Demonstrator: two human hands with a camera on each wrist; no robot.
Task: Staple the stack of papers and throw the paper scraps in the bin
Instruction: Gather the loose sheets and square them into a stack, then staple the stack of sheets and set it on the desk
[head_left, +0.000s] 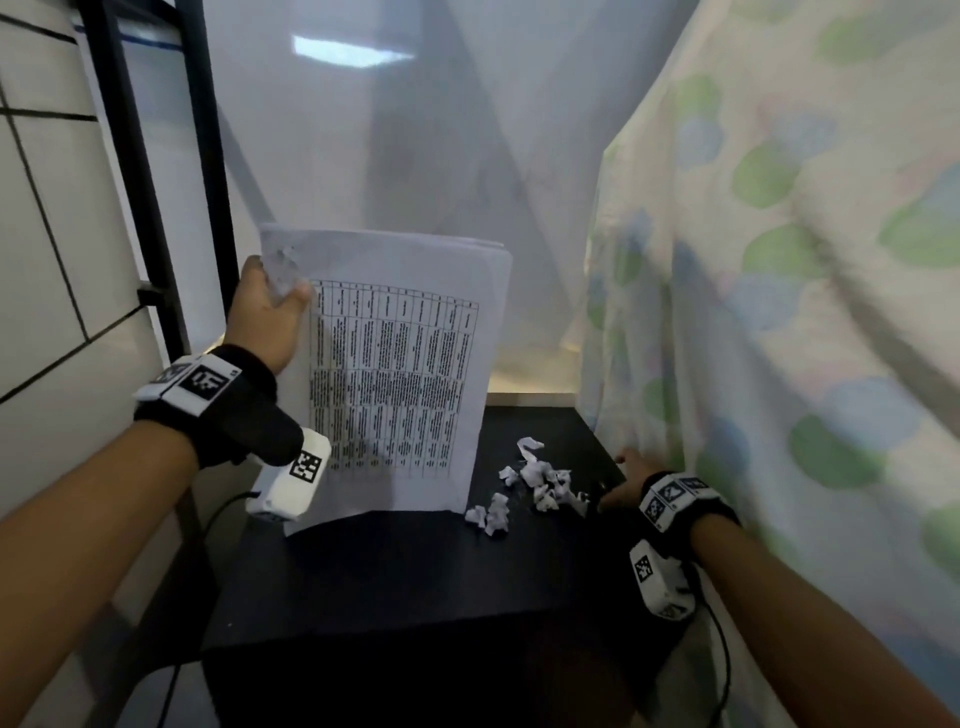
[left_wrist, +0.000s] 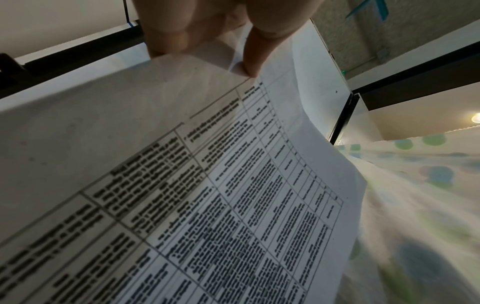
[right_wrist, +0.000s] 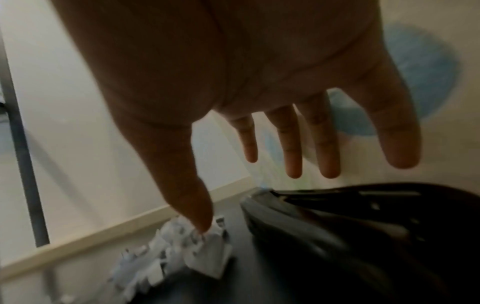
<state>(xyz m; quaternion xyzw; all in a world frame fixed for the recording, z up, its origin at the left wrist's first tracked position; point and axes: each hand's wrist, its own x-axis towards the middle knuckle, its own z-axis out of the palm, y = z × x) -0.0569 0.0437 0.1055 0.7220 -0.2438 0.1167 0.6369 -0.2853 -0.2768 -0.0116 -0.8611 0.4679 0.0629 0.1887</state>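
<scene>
My left hand (head_left: 272, 301) pinches the top left corner of a stack of printed papers (head_left: 400, 374), held upright with its lower edge near the black table (head_left: 395, 571). The left wrist view shows my thumb and fingers (left_wrist: 166, 37) clamped on that corner of the stack (left_wrist: 207, 195). Several crumpled paper scraps (head_left: 535, 483) lie on the table to the right of the stack. My right hand (head_left: 621, 480) hovers open just right of the scraps, fingers spread, above a black stapler (right_wrist: 350, 222); the scraps (right_wrist: 182, 246) lie beside it. No bin shows.
A flowered cloth (head_left: 779, 312) hangs along the right side, close to my right hand. A black metal frame (head_left: 135, 171) and tiled wall stand at the left. A pale wall closes the back of the table.
</scene>
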